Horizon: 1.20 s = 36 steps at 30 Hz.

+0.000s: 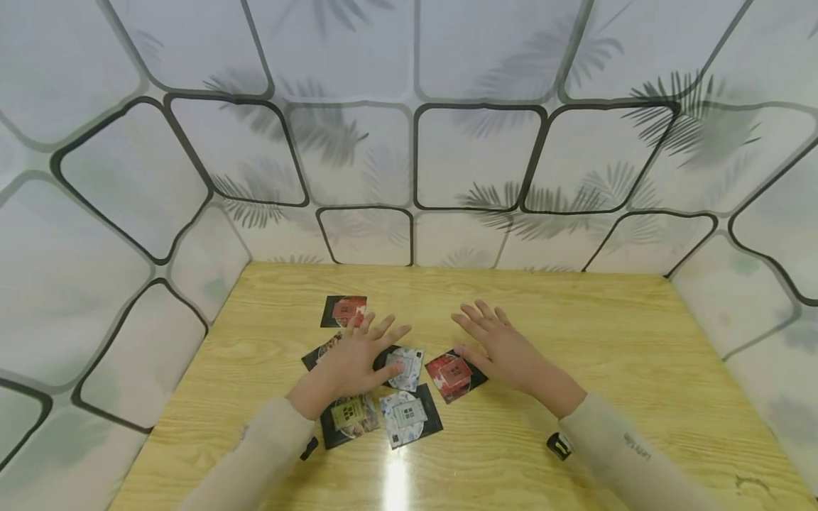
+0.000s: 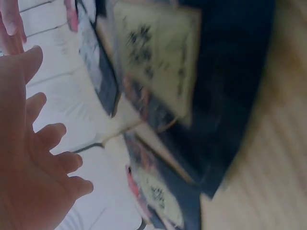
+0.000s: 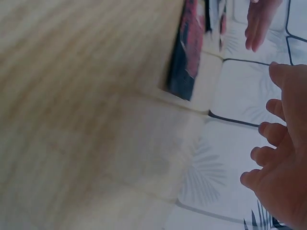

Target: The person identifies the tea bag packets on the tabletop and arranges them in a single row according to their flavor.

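Observation:
Several flat, square printed packets lie on the table. My left hand (image 1: 350,360) is spread, palm down, over the left group, holding nothing. It partly covers a dark packet (image 1: 313,357) with a brown picture and a blue-and-white packet (image 1: 412,365). Nearer to me are a yellow-labelled packet (image 1: 348,419), large in the left wrist view, and another blue-and-white packet (image 1: 409,419). Behind the left fingers sits a red-and-black packet (image 1: 335,310). My right hand (image 1: 508,353), fingers straight and empty, hovers beside a second red-and-black packet (image 1: 452,376), its thumb overlapping one corner in the head view.
The packets lie on a light wood-grain table (image 1: 607,326). White curtain walls (image 1: 473,156) with dark outlines and leaf prints rise at the back and both sides. Small black devices (image 1: 559,446) show by the sleeves. Light glares off the table's front.

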Each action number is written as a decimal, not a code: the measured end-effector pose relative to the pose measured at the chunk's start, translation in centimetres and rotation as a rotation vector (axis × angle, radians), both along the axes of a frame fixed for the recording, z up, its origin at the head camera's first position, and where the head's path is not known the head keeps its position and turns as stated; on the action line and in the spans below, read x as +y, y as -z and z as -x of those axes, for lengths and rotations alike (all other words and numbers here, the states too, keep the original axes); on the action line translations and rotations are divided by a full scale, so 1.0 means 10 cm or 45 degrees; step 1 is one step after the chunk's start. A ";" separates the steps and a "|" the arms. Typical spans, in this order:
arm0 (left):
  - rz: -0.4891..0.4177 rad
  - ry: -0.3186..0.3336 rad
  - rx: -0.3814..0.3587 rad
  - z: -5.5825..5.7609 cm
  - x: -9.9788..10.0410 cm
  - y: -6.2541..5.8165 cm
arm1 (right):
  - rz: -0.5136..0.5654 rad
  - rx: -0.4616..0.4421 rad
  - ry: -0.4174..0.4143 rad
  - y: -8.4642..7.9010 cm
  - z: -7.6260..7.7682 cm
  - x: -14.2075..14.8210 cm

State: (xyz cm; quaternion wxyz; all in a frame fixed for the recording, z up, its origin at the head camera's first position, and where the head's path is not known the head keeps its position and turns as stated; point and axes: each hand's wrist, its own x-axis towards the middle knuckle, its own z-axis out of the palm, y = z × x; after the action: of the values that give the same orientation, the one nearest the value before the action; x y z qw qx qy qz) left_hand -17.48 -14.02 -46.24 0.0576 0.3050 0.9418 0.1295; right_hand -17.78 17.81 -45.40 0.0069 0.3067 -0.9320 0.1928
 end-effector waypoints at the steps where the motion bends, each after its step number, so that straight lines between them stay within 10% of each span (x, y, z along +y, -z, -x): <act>1: -0.008 0.010 -0.019 -0.01 0.01 0.03 | -0.010 0.006 -0.014 0.03 -0.02 -0.01; 26: 0.045 0.038 -0.198 -0.16 0.08 0.20 | -0.134 -0.072 -0.201 0.40 -0.20 -0.06; 36: 0.062 0.026 -0.194 -0.15 0.08 0.22 | -0.088 -0.043 -0.126 0.44 -0.18 -0.09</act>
State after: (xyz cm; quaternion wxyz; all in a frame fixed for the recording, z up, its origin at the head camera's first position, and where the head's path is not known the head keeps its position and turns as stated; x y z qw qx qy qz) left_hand -16.00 -13.26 -48.40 0.1376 0.3024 0.9343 0.1288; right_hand -16.00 16.92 -49.75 -0.0291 0.3493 -0.9218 0.1658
